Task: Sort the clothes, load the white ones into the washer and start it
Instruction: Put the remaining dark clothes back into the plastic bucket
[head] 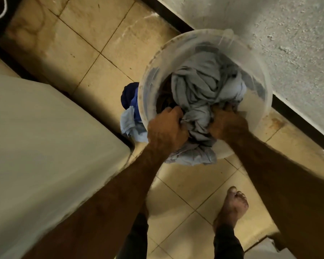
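Observation:
A translucent white bucket (pixel 254 53) stands on the tiled floor by the wall, with crumpled clothes in it. On top lies a pale grey-blue garment (pixel 204 86), part of which hangs over the near rim. My left hand (pixel 166 128) grips a bunch of this garment at the near rim. My right hand (pixel 226 122) grips the same garment a little to the right, fingers buried in the cloth. Dark cloth shows deeper in the bucket on the left side.
A dark blue cloth (pixel 129 96) and a light blue cloth (pixel 129 124) lie on the floor left of the bucket. A big white appliance top (pixel 45 146) fills the left. The rough white wall (pixel 288 43) runs at the right. My bare foot (pixel 232 206) stands below.

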### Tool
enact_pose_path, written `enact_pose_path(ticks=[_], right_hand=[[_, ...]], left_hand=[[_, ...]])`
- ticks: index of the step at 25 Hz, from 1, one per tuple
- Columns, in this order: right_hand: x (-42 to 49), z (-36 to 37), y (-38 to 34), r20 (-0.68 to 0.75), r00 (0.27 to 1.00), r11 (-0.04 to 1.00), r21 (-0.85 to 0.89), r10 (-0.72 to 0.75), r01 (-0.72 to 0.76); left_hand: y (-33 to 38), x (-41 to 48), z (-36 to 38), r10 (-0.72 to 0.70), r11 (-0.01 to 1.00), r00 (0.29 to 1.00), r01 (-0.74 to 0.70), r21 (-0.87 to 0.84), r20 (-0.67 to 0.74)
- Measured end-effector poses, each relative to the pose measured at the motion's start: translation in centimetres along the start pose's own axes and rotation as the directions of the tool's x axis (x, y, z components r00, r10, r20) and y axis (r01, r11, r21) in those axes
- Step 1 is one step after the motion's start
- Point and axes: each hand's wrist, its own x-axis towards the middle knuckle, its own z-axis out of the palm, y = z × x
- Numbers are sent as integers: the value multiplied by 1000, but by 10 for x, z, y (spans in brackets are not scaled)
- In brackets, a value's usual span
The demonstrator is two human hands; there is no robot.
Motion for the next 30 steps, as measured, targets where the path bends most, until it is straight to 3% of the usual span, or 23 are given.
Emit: enact_pose_path(ticks=[2,4,8,9,11,12,14,16,18,20,21,22,24,25,26,28,30], right_hand=[[2,-1,3,6,1000,999,-42,18,-18],[4,-2,0,-3,1000,999,-33,22,-22],[1,2,1,-49,998,993,-119,-27,21],[-3,1,1,-54,998,992,-125,-35,28],[-13,-4,-4,-95,995,998,-56,-11,6],[-21,-7,-9,-153,988,1000,17,12,-10],[-45,-9,-20,-354,934,981,191,53,16],[-82,-6,-31,-461,886,945,308,51,107],[-110,2,-38,-326,945,917,377,2,129],[-119,11,-42,-224,974,889,435,-48,144],[-115,8,-45,-258,965,840,513,-47,178],[-107,0,-48,-344,939,765,600,-17,234],[-80,-20,-51,-575,810,660,655,120,367],[-64,-29,-50,-642,753,666,627,147,404],[-48,-36,-48,-644,758,729,570,108,380],[-23,-38,-41,-401,914,950,261,-57,174],[-11,-30,-34,-171,978,993,-7,-120,121]], left_hand=[[12,-1,7,27,996,966,-49,80,258],[23,-3,19,-6,975,878,-101,197,478],[23,23,20,-3,974,782,-139,180,624],[21,27,19,0,972,790,-143,185,613],[20,33,15,0,988,907,-65,139,421],[20,33,14,-24,999,959,13,43,281],[18,36,12,-175,957,980,191,-217,91],[19,42,8,-393,803,916,387,-453,84],[24,49,4,-565,530,806,519,-671,176],[32,51,-2,-641,242,723,511,-825,259],[32,50,-4,-653,183,714,474,-861,254],[31,45,-5,-645,201,733,438,-876,218],[28,31,-6,-571,330,812,366,-870,125],[24,24,-6,-511,398,855,322,-859,84],[21,17,-7,-453,465,891,275,-842,40],[10,10,-7,-329,641,937,133,-756,-114],[-1,10,-6,-157,813,962,-3,-582,-225]])
